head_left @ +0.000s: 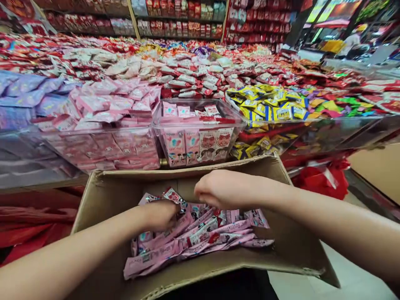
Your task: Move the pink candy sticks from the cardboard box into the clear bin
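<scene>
An open cardboard box (293, 250) sits in front of me, with long pink and white candy packets (200, 233) lying in a loose pile inside. My left hand (162, 213) is down in the pile with its fingers curled closed round a packet; a red-patterned packet (171, 195) sticks out just beyond its fingers. Over the far side of the pile is my right hand (220, 189), bent down at the wrist with its fingers curled in. Its fingertips are hidden, so anything in them cannot be made out.
Beyond the box stands a clear bin (200, 123) with upright pink and white packets. Pink packets (106, 104) fill the bin to its left, yellow ones (271, 104) the right. Red bags (325, 179) hang at the right; stocked shelves (181, 21) line the back.
</scene>
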`<state>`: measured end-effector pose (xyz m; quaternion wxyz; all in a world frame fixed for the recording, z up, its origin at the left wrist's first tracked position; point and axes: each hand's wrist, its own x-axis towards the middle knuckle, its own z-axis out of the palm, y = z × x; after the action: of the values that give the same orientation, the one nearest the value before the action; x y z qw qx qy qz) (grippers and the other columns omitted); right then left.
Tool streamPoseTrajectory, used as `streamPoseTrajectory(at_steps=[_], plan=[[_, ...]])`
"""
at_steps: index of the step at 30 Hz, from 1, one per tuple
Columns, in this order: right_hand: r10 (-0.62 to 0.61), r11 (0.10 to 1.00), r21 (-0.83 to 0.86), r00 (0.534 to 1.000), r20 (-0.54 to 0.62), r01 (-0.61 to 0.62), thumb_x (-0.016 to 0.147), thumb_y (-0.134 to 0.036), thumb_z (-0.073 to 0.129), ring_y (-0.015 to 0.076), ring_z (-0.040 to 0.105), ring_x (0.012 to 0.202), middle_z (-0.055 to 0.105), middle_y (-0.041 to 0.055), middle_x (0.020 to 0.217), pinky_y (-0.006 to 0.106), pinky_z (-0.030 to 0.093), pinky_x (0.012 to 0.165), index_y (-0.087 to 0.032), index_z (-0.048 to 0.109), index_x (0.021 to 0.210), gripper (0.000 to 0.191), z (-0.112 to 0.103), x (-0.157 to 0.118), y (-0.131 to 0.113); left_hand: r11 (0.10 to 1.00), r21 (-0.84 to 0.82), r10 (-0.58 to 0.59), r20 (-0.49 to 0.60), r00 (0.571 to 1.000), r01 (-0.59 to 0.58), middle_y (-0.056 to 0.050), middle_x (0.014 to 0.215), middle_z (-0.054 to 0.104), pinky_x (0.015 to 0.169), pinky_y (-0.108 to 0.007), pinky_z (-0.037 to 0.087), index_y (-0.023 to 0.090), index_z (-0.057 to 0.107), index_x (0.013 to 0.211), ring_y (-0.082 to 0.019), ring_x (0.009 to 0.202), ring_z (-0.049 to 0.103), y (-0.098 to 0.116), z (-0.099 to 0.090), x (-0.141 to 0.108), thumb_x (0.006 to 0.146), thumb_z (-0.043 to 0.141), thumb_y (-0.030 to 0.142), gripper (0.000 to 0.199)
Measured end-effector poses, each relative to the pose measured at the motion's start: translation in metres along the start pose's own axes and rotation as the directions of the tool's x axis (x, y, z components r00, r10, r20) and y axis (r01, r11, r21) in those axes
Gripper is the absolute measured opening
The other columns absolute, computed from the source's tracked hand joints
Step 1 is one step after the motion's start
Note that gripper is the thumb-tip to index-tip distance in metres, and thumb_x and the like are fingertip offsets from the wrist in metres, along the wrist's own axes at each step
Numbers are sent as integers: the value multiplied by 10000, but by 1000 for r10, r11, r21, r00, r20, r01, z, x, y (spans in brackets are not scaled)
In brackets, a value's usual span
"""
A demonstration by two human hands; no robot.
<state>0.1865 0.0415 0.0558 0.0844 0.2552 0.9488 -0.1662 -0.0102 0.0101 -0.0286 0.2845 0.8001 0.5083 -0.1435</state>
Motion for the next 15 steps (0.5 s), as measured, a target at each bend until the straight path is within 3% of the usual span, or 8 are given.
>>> streamPoseTrajectory(at_steps=[3,6,10,15], plan=[[102,995,-26,960,261,-98,766,-263,491,227,603,773,655,147,876,266,398,568,-94,643,936,284,24,8,11,996,89,5,108,994,-14,-129,836,693,653,-351,462,159,661,810,-287,758,626,10,13,14,633,605,283,224],[239,970,-68,891,386,-231,753,-228,497,262,603,841,628,215,959,286,430,598,-21,625,987,338,54,17,29,988,156,-32,156,987,7,-138,834,687,675,-361,461,150,667,778,-291,786,626,14,17,23,697,568,296,195],[269,959,-49,850,453,-278,729,-195,514,244,622,784,647,201,909,279,450,589,-27,644,953,308,79,26,39,968,222,-135,74,988,116,-125,1083,596,825,-399,417,152,566,1052,-238,979,560,0,12,33,859,387,233,275],[209,970,26,883,421,-242,746,-259,527,261,588,915,619,180,1018,291,459,684,-67,606,1041,360,89,28,33,942,272,-230,105,967,195,-73,1099,560,827,-441,432,154,547,1036,-219,979,538,-9,17,45,813,538,302,269]])
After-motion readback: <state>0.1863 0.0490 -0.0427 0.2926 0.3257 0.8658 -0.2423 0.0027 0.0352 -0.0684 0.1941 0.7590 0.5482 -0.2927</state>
